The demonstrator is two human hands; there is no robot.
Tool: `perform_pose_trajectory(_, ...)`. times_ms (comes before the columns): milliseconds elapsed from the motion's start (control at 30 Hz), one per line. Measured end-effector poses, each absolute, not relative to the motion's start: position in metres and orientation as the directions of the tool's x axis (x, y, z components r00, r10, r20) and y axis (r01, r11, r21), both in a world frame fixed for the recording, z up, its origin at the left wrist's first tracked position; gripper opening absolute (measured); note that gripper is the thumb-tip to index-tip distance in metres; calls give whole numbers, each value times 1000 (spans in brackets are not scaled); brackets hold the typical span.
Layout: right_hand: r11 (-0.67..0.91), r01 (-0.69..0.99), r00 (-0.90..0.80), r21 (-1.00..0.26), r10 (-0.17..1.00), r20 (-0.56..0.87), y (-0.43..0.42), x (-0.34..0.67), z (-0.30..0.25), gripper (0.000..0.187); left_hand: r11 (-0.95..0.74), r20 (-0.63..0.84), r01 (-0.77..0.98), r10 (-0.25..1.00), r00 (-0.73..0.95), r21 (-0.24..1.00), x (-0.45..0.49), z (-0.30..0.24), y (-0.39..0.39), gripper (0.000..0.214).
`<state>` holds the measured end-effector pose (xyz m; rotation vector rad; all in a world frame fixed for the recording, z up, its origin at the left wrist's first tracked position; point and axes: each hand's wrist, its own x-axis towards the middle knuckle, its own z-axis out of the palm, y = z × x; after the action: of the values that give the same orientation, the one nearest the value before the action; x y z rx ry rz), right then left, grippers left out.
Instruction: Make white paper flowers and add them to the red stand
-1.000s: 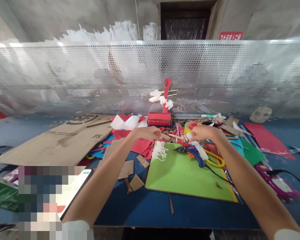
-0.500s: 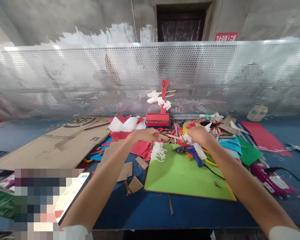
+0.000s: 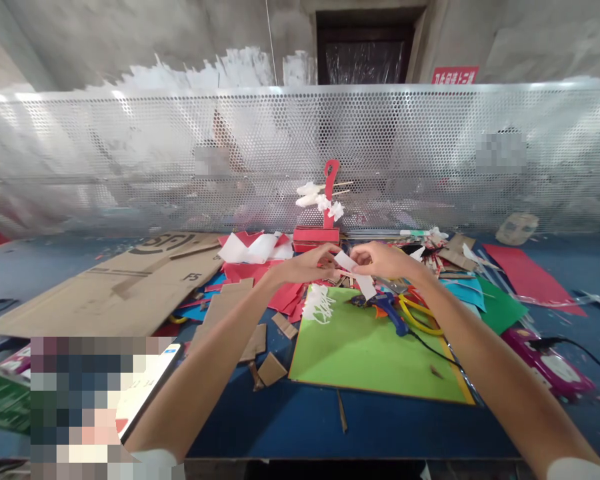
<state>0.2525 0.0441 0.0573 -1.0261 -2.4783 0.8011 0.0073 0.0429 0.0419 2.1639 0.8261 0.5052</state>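
Observation:
My left hand point(image 3: 314, 263) is closed, with a thin pale stick point(image 3: 347, 273) poking out from its fingers to the right. Beside it, my right hand point(image 3: 380, 259) pinches a white paper strip point(image 3: 365, 285), which slants across the stick between both hands. Below them lies a green sheet point(image 3: 365, 353) with white glue strings point(image 3: 318, 304) at its upper left corner. A blue glue gun point(image 3: 393, 316) rests on this sheet, next to yellow scissor handles point(image 3: 423, 319). Behind the hands stands a red stand point(image 3: 316, 236) with a curled upright and white tufts on sticks.
A large cardboard sheet point(image 3: 115, 287) covers the left side, with small cardboard pieces point(image 3: 271, 369) nearer. Red paper point(image 3: 533, 277), green paper point(image 3: 505, 310) and a purple device point(image 3: 550, 363) lie right. A phone point(image 3: 147, 393) is at lower left. A perforated metal screen point(image 3: 260, 153) closes the back.
My right hand has moved left with the white strip, away from the scissors, and now meets my left hand. My left hand has shifted slightly right with the stick.

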Motion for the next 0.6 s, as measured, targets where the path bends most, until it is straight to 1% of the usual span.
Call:
perform_pose_trajectory(67, 558, 488, -681, -672, 724, 106, 41, 246, 56, 17, -515, 143, 354, 698, 702, 781, 15, 43, 38, 66)
perform_pose_trajectory(100, 551, 475, -679, -686, 726, 113, 41, 243, 54, 18, -531, 179, 349, 709, 682, 772, 17, 44, 37, 64)
perform_pose_trajectory(167, 544, 464, -665, -699, 735, 131, 40, 240, 52, 22, -573, 253, 380, 737, 627, 726, 19, 45, 36, 52)
perform_pose_trajectory(233, 550, 453, -653, -701, 741, 159, 41, 240, 51, 25, -593, 291, 440, 761, 580, 674, 17, 47, 37, 38)
perform_pose_trajectory(300, 564, 438, -641, -700, 742, 197, 42, 241, 51, 26, -584, 287, 495, 784, 551, 644, 12, 50, 40, 30)
perform_pose_trajectory(433, 560, 432, -601, -708, 763, 237, 46, 245, 51, 23, -567, 264, 546, 802, 536, 617, 3, 55, 43, 24)
perform_pose_trajectory(600, 529, 408, -592, -744, 774, 225, 47, 244, 49, 23, -584, 256, 508, 778, 574, 633, 5, 57, 40, 31)
